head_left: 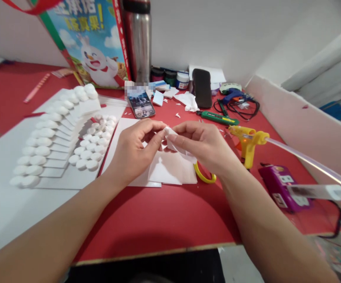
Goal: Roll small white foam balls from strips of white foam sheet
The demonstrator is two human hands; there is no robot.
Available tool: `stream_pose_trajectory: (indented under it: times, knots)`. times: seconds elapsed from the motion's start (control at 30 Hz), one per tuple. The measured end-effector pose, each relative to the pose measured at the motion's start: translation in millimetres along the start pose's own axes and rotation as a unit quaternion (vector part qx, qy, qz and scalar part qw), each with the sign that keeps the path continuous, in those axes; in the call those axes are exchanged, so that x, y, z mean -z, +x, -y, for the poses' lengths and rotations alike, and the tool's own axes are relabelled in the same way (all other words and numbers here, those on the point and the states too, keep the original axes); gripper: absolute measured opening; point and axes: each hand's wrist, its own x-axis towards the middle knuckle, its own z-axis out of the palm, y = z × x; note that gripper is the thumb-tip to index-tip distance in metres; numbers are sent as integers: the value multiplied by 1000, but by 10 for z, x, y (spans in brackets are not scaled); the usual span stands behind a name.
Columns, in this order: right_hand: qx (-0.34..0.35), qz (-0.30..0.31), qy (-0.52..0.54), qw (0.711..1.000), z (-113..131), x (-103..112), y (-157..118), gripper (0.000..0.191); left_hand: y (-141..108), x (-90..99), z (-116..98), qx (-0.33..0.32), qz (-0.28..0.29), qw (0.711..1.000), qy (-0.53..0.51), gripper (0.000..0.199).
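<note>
My left hand (135, 149) and my right hand (204, 143) meet over the middle of the table, fingertips pinched together on a small piece of white paper (172, 144). Part of the paper is hidden behind my fingers. Below it, several white paper cards (167, 173) lie overlapping on a white sheet (135, 183). A yellow scissors handle (205, 177) shows beside my right wrist; the blades are hidden. Left of my hands, a curved row of white cards topped with white round pads (37, 157) stands on a white board (14, 212), beside a cluster of loose white discs (90, 151).
To the right are a yellow glue gun (248, 143) with a clear stick, a green cutter (217, 117) and a purple box (282, 188). At the back stand a steel bottle (141, 43), a printed bag (90, 43), a lit phone (141, 103), a black phone (202, 88) and paint jars (170, 79).
</note>
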Motion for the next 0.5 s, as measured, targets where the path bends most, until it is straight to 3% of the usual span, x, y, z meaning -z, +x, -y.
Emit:
stream_pose_trajectory:
  times: [0.07, 0.17, 0.27, 0.4, 0.43, 0.5]
  knots:
    - [-26, 43, 15, 999, -8, 5, 7, 42, -3, -3, 4, 22, 20, 999, -33, 15]
    - [0, 46, -16, 999, -38, -17, 6, 39, -2, -3, -8, 25, 23, 999, -27, 12]
    - [75, -19, -149, 986, -61, -64, -20, 35, 1, -11, -26, 37, 21, 999, -19, 11]
    - [183, -120, -354, 909, -76, -115, -57, 34, -6, -39, -25, 45, 18, 998, -32, 13]
    - [193, -124, -367, 902, -79, -119, -59, 32, -7, -44, -21, 40, 15, 999, -33, 14]
    - [183, -111, -337, 917, -84, -116, -54, 26, -6, -48, -15, 37, 6, 999, -27, 14]
